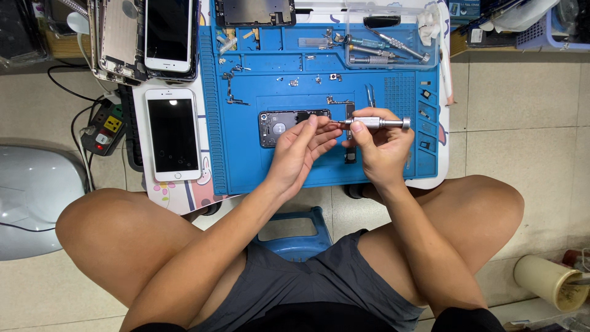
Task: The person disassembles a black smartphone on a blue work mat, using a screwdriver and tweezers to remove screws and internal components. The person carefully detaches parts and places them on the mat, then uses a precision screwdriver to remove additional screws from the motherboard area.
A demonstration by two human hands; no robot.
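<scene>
**Over the blue mat: screwdriver tip meets left fingertips**

Between my two hands, I see the right hand (pixel 382 142) closed around a silver screwdriver (pixel 376 123), fingers pressed on its barrel. Its long axis runs level, left to right, cap end to the right, tip pointing left toward my left hand (pixel 302 150). That hand sits just beside the tip, thumb and fingers drawn together as if pinching something too small for me to make out. Beneath both lies the opened dark phone body (pixel 289 126), lengthwise across the blue work mat (pixel 258 166). Left of it rests a white phone (pixel 173 134).
</scene>
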